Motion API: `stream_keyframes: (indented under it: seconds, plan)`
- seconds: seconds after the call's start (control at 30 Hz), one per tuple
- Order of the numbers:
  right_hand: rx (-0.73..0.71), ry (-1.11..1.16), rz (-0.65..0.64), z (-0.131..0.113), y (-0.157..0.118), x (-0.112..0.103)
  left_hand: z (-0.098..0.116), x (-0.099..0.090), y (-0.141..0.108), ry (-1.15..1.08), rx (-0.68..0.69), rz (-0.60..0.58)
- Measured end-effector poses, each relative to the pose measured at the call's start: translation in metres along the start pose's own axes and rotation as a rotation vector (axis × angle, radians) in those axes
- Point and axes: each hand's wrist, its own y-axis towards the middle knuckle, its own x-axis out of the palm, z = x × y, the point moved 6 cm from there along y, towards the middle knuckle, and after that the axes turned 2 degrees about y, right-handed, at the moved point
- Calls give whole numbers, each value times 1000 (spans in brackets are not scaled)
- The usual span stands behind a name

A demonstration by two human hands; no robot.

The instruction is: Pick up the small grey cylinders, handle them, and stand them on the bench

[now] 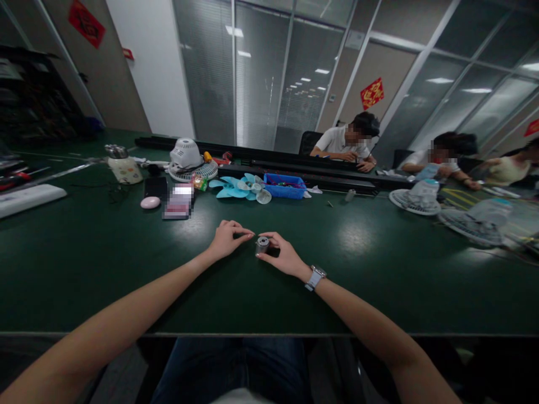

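Observation:
My right hand grips a small cylindrical metal motor between thumb and fingers, its round end with dark holes facing up. A watch with a light strap is on that wrist. Just left of the motor, my left hand is closed in a pinch, thumb and forefinger pointing toward the motor. What lies between those fingertips, if anything, is too small to make out. Both hands are just above or resting on the dark green tabletop; which, I cannot tell.
Beyond my hands lie light blue fan blades, a blue bin with wires, a phone, a pink oval object and a white fan housing. Another metal cylinder stands right. Fan parts and co-workers are farther right.

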Motion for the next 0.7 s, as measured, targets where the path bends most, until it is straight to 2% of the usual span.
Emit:
stream_keyframes:
  seconds: [0.17, 0.23, 0.27, 0.33, 0.4, 0.47, 0.53, 0.6, 0.7]
  plan:
    - [-3, 7, 10, 2, 1, 3, -4, 9, -1, 77, -13, -38]
    - [0, 18, 63, 10, 5, -8, -3, 7, -1, 39, -1, -6]
    - [-1, 5, 118, 15, 8, -21, -3, 5, -2, 10, 9, 20]
    - [-6, -63, 298, 28, 12, -60, -4, 1, -2, -44, 18, 80]
    - [16, -185, 553, 44, 6, -116, -8, -1, -1, -81, -4, 122]
    - [107, -345, 820, 59, -14, -176, -12, -1, -1, -105, -44, 136]
    - [249, -534, 1023, 72, -42, -228, -14, 0, -1, -115, -68, 143]
    - [396, -678, 1160, 84, -72, -267, -14, 1, -1, -115, -79, 151]
    - [586, -751, 1250, 103, -107, -301, -12, 0, -1, -124, -92, 163]
